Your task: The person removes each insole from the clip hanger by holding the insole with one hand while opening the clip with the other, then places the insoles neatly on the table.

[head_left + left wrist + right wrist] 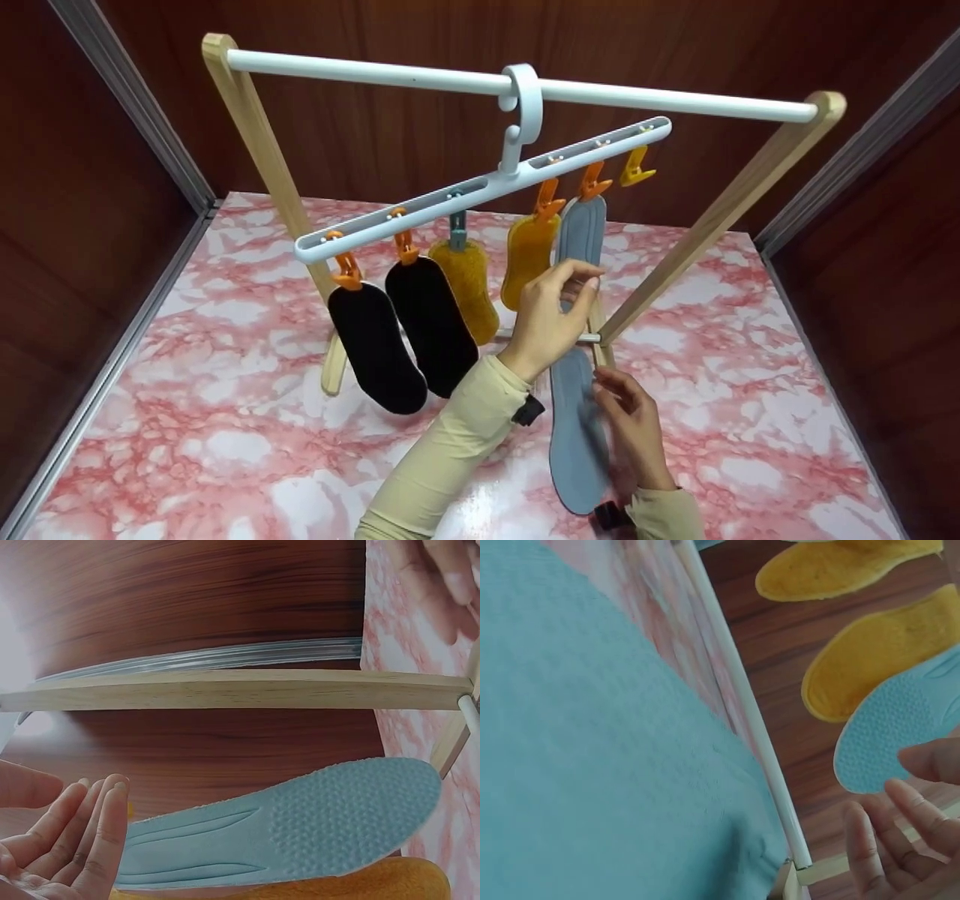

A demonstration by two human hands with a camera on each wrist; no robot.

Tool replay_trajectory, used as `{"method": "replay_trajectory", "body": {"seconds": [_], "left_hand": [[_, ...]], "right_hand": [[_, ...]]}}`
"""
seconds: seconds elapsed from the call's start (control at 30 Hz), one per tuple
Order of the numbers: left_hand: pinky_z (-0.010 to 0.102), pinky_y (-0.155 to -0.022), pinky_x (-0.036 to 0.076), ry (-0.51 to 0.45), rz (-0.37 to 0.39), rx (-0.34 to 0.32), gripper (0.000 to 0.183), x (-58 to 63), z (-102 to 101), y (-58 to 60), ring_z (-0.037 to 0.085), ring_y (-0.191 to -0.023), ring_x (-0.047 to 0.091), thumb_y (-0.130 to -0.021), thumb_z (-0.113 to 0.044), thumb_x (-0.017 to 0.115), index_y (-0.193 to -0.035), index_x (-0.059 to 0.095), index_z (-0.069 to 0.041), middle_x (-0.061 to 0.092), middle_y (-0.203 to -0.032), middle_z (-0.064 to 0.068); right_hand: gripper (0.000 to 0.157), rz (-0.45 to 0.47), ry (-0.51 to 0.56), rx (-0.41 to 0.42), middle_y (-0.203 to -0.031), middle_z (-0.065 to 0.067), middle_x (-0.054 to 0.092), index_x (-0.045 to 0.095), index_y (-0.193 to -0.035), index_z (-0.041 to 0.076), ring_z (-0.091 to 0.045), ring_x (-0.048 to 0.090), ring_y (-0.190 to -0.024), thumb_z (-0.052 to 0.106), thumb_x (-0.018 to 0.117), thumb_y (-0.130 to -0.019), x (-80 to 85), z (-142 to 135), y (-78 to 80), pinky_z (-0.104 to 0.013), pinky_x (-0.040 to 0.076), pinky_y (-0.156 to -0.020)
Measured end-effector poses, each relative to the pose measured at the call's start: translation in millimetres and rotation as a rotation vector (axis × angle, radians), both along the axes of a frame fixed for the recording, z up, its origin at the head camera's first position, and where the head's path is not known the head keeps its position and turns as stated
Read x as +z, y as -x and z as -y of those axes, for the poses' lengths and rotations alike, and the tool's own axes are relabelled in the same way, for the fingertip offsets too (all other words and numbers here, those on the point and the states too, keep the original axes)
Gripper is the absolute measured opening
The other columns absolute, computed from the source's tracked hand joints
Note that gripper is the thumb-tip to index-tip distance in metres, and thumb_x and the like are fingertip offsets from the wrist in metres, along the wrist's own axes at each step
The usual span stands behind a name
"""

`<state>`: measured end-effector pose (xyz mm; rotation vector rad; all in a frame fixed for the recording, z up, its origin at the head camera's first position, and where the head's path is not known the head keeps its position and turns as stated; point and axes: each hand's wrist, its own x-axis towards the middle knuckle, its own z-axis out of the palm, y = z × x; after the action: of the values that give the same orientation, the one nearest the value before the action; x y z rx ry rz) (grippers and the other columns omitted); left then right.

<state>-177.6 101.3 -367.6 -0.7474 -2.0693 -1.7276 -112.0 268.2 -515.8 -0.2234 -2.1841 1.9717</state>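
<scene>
My left hand is raised before a hanging blue insole; its thumb and bent fingers stand apart with nothing between them. Lower down, a second blue insole lies lengthwise beside my right hand, whose fingertips are right at its upper edge. In the right wrist view that insole fills the left side, close to the camera, while the right hand shows its thumb and fingers spread apart. The left wrist view has the left hand with fingers extended, overlapping one end of the hanging insole.
A white clip hanger hooks over the rack's white bar. Orange clips hold black insoles at left; yellow insoles hang mid-hanger. One yellow clip hangs alone. Wooden legs stand on the red-and-white marbled surface.
</scene>
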Motion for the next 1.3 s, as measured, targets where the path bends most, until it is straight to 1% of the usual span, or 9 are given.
{"method": "replay_trajectory", "body": {"seconds": [0.13, 0.37, 0.53, 0.63, 0.77, 0.97, 1.1, 1.23, 1.3], "left_hand": [[0.017, -0.075, 0.053, -0.002, 0.006, 0.001, 0.015, -2.1, 1.4, -1.2, 0.009, -0.082, 0.064, -0.095, -0.010, 0.058, -0.104, 0.067, -0.003, 0.069, -0.098, 0.007], [0.015, -0.077, 0.052, 0.007, 0.011, 0.007, 0.015, -7.5, 4.2, -3.7, 0.011, -0.084, 0.065, -0.094, -0.009, 0.058, -0.104, 0.066, -0.002, 0.069, -0.100, 0.009], [0.014, -0.076, 0.052, 0.007, 0.001, -0.001, 0.015, -9.5, 5.7, -4.5, 0.013, -0.084, 0.065, -0.095, -0.009, 0.057, -0.104, 0.066, -0.002, 0.069, -0.100, 0.011], [0.015, -0.075, 0.052, 0.007, 0.000, -0.004, 0.015, -10.6, 7.2, -5.7, 0.013, -0.084, 0.066, -0.095, -0.009, 0.057, -0.104, 0.066, -0.002, 0.069, -0.100, 0.012], [0.015, -0.075, 0.052, 0.006, 0.010, 0.003, 0.015, -12.7, 10.6, -8.2, 0.013, -0.085, 0.066, -0.095, -0.009, 0.057, -0.104, 0.066, -0.002, 0.069, -0.100, 0.010], [0.019, -0.076, 0.053, 0.032, 0.014, 0.013, 0.014, -17.2, 15.4, -8.9, 0.013, -0.084, 0.065, -0.095, -0.009, 0.057, -0.105, 0.066, -0.003, 0.069, -0.100, 0.008], [0.020, -0.076, 0.054, 0.037, 0.020, 0.022, 0.014, -17.6, 18.0, -9.6, 0.013, -0.084, 0.065, -0.095, -0.009, 0.057, -0.105, 0.066, -0.003, 0.068, -0.100, 0.008], [0.018, -0.076, 0.053, 0.039, 0.017, 0.025, 0.015, -17.3, 18.6, -10.4, 0.014, -0.084, 0.065, -0.096, -0.010, 0.057, -0.105, 0.066, -0.003, 0.068, -0.100, 0.008], [0.016, -0.076, 0.053, 0.038, 0.018, 0.028, 0.014, -17.8, 19.0, -10.8, 0.014, -0.084, 0.065, -0.095, -0.010, 0.057, -0.104, 0.066, -0.004, 0.068, -0.099, 0.008]], "right_hand": [[0.038, -0.036, 0.087, 0.029, -0.119, -0.009, 0.061, 0.054, -0.127, -0.005, -0.021, 0.059, -0.105, 0.005, 0.063, -0.092, 3.1, 5.3, 7.9, -0.026, 0.051, -0.080], [0.042, -0.188, -0.051, 0.052, -0.127, -0.003, 0.055, 0.048, -0.134, -0.005, -0.013, 0.052, -0.116, 0.001, 0.057, -0.094, 6.5, 9.0, 21.8, -0.019, 0.045, -0.091], [0.047, -0.267, -0.060, 0.052, -0.130, 0.004, 0.053, 0.044, -0.137, -0.005, -0.013, 0.050, -0.121, -0.004, 0.056, -0.092, 8.6, 8.4, 29.8, -0.022, 0.041, -0.098], [0.050, -0.301, -0.078, 0.053, -0.136, -0.002, 0.050, 0.041, -0.139, -0.005, -0.013, 0.047, -0.125, -0.006, 0.056, -0.091, 11.1, 8.4, 35.4, -0.026, 0.039, -0.103], [0.055, -0.310, -0.100, 0.068, -0.146, -0.013, 0.042, 0.037, -0.143, -0.002, -0.018, 0.040, -0.132, -0.004, 0.057, -0.092, 17.3, 9.9, 43.4, -0.029, 0.034, -0.109], [0.063, -0.297, -0.108, 0.122, -0.154, -0.013, 0.031, 0.030, -0.148, 0.003, -0.023, 0.027, -0.143, -0.002, 0.058, -0.092, 28.1, 11.2, 54.3, -0.036, 0.022, -0.118], [0.066, -0.268, -0.116, 0.140, -0.157, -0.008, 0.027, 0.027, -0.150, 0.007, -0.022, 0.022, -0.145, 0.002, 0.058, -0.093, 34.6, 13.2, 61.0, -0.028, 0.031, -0.113], [0.068, -0.264, -0.091, 0.138, -0.158, -0.007, 0.023, 0.025, -0.152, 0.009, -0.021, 0.016, -0.146, 0.005, 0.059, -0.093, 40.9, 16.0, 70.9, -0.041, 0.030, -0.115], [0.069, -0.303, -0.065, 0.140, -0.158, -0.011, 0.023, 0.024, -0.151, 0.007, -0.022, 0.015, -0.147, 0.001, 0.059, -0.092, 43.4, 17.7, 76.7, -0.046, 0.018, -0.118]]}}
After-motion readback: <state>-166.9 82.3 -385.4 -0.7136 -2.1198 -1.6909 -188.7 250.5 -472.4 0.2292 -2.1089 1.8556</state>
